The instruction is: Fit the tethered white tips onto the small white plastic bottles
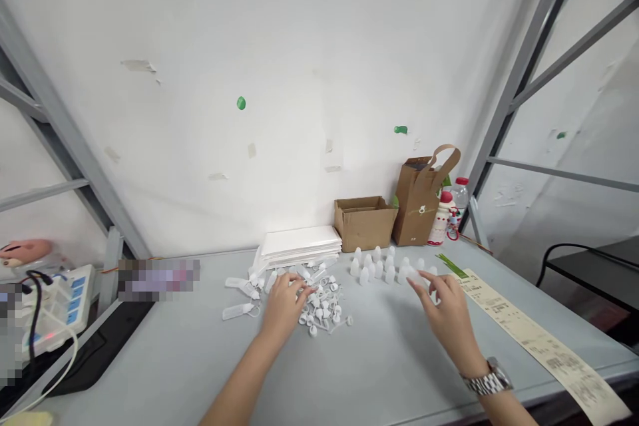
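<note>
My left hand (285, 301) is over the left side of a pile of small white caps (319, 309), several with loop straps. Its thumb and fingers are bent together; whatever is between them is too small to make out. My right hand (444, 303), a metal watch on its wrist, has thumb and forefinger pinched on a small translucent bottle (413, 273). Left of it stands a group of similar upright translucent bottles (378, 268). Left of my left hand lie several capped, strapped translucent bottles (236, 311) on their sides.
Behind the caps are stacked white flat boxes (299, 243), an open cardboard box (367, 226) and a brown paper bag (414, 203). Drink bottles (442, 216) stand beside the bag. A long printed paper strip (529, 333) runs along the right; a power strip (64, 309) sits at left.
</note>
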`<state>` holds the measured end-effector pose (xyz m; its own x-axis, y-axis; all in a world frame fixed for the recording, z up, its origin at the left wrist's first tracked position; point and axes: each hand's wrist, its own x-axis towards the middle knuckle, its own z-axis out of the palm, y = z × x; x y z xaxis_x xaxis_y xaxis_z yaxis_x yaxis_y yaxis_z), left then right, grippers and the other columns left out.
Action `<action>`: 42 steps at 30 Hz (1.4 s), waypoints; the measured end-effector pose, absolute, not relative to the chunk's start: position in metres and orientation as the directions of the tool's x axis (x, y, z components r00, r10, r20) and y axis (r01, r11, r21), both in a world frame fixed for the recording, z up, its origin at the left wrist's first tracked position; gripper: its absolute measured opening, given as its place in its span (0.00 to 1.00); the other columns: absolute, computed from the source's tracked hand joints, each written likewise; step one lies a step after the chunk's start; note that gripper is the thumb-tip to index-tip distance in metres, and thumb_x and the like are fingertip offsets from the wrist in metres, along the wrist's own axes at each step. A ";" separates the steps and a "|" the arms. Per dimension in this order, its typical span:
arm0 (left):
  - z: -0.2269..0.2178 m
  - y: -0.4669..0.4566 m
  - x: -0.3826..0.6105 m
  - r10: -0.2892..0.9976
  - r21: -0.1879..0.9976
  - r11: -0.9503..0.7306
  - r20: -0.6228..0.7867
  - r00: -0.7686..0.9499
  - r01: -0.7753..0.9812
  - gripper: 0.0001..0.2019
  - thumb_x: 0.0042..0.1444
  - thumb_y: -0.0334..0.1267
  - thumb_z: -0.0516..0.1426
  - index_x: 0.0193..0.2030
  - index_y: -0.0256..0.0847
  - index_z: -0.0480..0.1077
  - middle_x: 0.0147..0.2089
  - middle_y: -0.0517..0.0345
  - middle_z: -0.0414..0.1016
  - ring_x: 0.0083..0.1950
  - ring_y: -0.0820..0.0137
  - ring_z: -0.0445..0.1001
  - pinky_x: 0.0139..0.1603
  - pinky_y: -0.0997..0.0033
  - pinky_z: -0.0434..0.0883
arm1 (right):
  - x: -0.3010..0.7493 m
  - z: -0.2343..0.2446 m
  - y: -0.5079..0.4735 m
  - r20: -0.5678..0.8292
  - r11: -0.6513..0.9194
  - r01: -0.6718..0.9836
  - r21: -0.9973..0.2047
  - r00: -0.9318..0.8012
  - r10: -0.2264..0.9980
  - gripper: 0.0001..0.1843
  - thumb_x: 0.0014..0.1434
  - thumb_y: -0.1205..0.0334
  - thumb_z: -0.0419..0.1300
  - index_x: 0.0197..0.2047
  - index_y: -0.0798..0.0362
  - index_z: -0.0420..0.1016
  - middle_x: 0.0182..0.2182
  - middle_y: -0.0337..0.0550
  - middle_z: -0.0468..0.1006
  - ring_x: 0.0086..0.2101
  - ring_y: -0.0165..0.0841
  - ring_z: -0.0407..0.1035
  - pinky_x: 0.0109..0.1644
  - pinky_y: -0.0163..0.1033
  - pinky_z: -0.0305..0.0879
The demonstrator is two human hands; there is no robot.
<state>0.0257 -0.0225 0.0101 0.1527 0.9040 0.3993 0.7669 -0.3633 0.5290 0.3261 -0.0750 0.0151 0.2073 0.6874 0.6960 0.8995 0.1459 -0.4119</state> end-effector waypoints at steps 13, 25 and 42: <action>0.007 -0.007 -0.012 0.942 0.461 -0.311 0.267 0.205 0.831 0.11 0.48 0.31 0.50 0.31 0.44 0.74 0.37 0.51 0.71 0.44 0.59 0.67 0.47 0.60 0.63 | 0.340 -0.008 -0.058 0.266 -0.173 0.894 -0.412 0.300 0.916 0.14 0.55 0.52 0.48 0.30 0.53 0.67 0.28 0.46 0.77 0.29 0.40 0.70 0.35 0.42 0.57; 0.022 -0.016 -0.024 0.939 0.494 -0.336 0.116 0.323 0.802 0.17 0.39 0.25 0.50 0.34 0.45 0.73 0.40 0.52 0.72 0.46 0.59 0.67 0.49 0.59 0.62 | 0.331 -0.003 -0.067 0.499 -0.117 0.950 -0.291 0.255 0.829 0.22 0.59 0.48 0.45 0.45 0.56 0.65 0.28 0.45 0.75 0.29 0.40 0.70 0.37 0.44 0.56; 0.020 -0.015 -0.027 0.963 0.471 -0.237 -0.001 0.269 0.850 0.06 0.39 0.37 0.59 0.28 0.41 0.71 0.34 0.54 0.71 0.41 0.60 0.68 0.39 0.66 0.63 | 0.210 0.020 -0.010 0.486 0.660 0.697 -0.280 -0.490 0.724 0.11 0.61 0.63 0.49 0.33 0.53 0.71 0.27 0.40 0.75 0.29 0.32 0.68 0.38 0.39 0.58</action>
